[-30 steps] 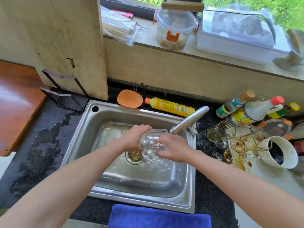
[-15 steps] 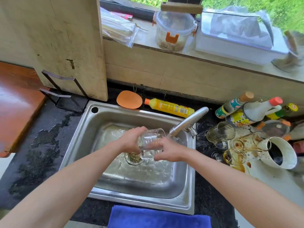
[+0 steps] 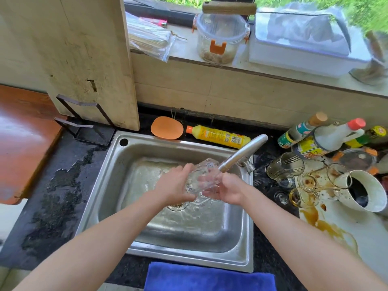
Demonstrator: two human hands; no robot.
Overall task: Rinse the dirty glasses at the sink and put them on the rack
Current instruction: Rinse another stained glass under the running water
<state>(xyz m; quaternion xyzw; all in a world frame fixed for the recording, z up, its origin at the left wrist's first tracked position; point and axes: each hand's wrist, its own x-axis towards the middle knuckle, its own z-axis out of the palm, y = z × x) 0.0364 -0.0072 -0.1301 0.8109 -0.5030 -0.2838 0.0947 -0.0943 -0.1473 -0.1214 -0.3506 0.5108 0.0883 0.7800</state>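
Observation:
A clear patterned glass (image 3: 202,177) is tilted under the spout of the steel tap (image 3: 241,153), over the steel sink (image 3: 117,177). My left hand (image 3: 174,185) grips its left side. My right hand (image 3: 228,190) cups its lower right side, fingers against the glass. Water runs over the glass and ripples on the sink floor. Several dirty glasses (image 3: 304,185) with brown stains stand on the counter to the right of the sink. No rack shows clearly, apart from a black metal stand (image 3: 84,122) at the left that holds a cutting board.
A white mug (image 3: 365,190) and sauce bottles (image 3: 327,135) crowd the right counter, with a brown spill (image 3: 323,225) in front. A yellow detergent bottle (image 3: 218,136) and an orange scrubber (image 3: 167,130) lie behind the sink. A blue cloth (image 3: 207,276) hangs at the front edge. A wet patch (image 3: 60,181) marks the left counter.
The glass has tipped more upright with its mouth up toward the spout, and my right hand has slid lower onto its base side. Both hands stay over the drain.

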